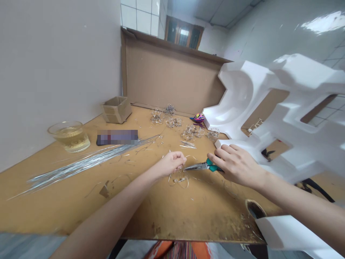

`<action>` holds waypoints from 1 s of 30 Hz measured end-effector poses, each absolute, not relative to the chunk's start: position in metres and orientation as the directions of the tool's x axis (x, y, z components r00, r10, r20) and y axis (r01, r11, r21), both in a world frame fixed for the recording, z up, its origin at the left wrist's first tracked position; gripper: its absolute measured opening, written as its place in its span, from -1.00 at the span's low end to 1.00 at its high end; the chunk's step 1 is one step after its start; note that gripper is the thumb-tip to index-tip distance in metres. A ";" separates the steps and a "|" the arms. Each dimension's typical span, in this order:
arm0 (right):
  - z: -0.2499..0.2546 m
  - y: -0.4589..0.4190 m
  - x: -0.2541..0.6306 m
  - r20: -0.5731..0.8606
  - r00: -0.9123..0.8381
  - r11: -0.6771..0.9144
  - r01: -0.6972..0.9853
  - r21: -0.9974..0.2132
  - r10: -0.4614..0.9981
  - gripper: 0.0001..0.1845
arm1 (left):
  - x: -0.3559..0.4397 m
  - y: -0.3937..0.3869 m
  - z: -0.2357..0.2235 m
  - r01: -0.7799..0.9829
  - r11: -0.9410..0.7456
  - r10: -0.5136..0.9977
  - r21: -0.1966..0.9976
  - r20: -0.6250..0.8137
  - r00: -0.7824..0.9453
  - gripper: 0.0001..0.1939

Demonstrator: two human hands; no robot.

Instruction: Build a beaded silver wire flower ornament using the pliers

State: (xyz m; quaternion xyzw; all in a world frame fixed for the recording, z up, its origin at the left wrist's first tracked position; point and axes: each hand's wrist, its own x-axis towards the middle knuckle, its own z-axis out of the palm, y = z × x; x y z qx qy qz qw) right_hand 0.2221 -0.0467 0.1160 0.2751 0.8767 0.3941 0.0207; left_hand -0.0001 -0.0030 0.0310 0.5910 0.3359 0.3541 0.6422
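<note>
My left hand (174, 162) is closed in a pinch on a looped wire piece with clear beads (178, 180), which hangs just below the fingers over the table. My right hand (233, 163) is wrapped round the green handles of needle-nose pliers (198, 166). The pliers' jaws point left, and their tip is close to the left fingertips and the wire. Whether the jaws grip the wire is too small to tell. Short cut wires (188, 144) lie beyond the hands. Several finished-looking wire and bead clusters (192, 132) sit farther back.
A bundle of long silvery wires (88, 162) stretches across the left of the table (161, 212). Near it are a glass of yellowish liquid (72, 138), a blurred-out phone-like slab (117, 137) and a small cardboard box (117, 109). White foam packing (242, 86) stands at right.
</note>
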 end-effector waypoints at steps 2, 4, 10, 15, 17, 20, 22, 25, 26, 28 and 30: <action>0.115 -0.047 0.221 0.184 -0.840 0.546 0.481 0.686 0.510 -0.79 | 0.000 -0.003 0.031 -0.057 0.055 0.850 0.997 -0.017 0.526 -0.73; 0.114 -0.046 0.220 0.186 -0.824 0.547 0.505 0.667 0.535 -0.79 | -0.001 -0.003 0.030 -0.061 0.056 0.847 0.997 -0.016 0.531 -0.73; 0.112 -0.047 0.218 0.179 -0.779 0.557 0.569 0.605 0.601 -0.74 | -0.002 -0.002 0.030 -0.064 0.051 0.864 0.997 -0.012 0.503 -0.72; 0.124 -0.052 0.222 0.268 -0.654 0.560 0.751 0.351 0.708 -0.66 | -0.002 0.003 0.025 -0.136 0.069 0.892 0.988 0.000 0.452 -0.72; 0.130 -0.052 0.224 0.200 -0.566 0.556 0.824 0.110 0.800 -0.64 | -0.001 0.004 0.024 -0.199 0.075 0.895 0.977 0.022 0.447 -0.72; 0.134 -0.051 0.226 -0.042 -0.518 0.466 0.798 -0.382 0.854 -0.64 | -0.001 0.004 0.024 -0.263 -0.017 0.942 0.965 0.103 0.320 -0.72; 0.131 -0.049 0.227 -0.208 -0.543 0.273 0.672 -0.688 0.813 -0.62 | 0.000 0.001 0.026 -0.270 -0.137 0.962 0.953 0.193 0.194 -0.73; 0.121 -0.047 0.227 -0.398 -0.589 -0.096 0.477 -0.874 0.703 -0.58 | 0.001 -0.006 0.029 -0.201 -0.282 0.946 0.938 0.307 0.101 -0.75; 0.118 -0.047 0.226 -0.430 -0.602 -0.172 0.438 -0.882 0.672 -0.57 | 0.002 -0.009 0.030 -0.162 -0.314 0.938 0.935 0.332 0.099 -0.76; 0.112 -0.046 0.223 -0.455 -0.622 -0.229 0.411 -0.882 0.637 -0.57 | 0.003 -0.015 0.031 -0.087 -0.354 0.923 0.931 0.363 0.124 -0.76; 0.109 -0.046 0.220 -0.462 -0.625 -0.225 0.423 -0.878 0.629 -0.56 | 0.004 -0.018 0.032 -0.040 -0.377 0.915 0.926 0.378 0.143 -0.76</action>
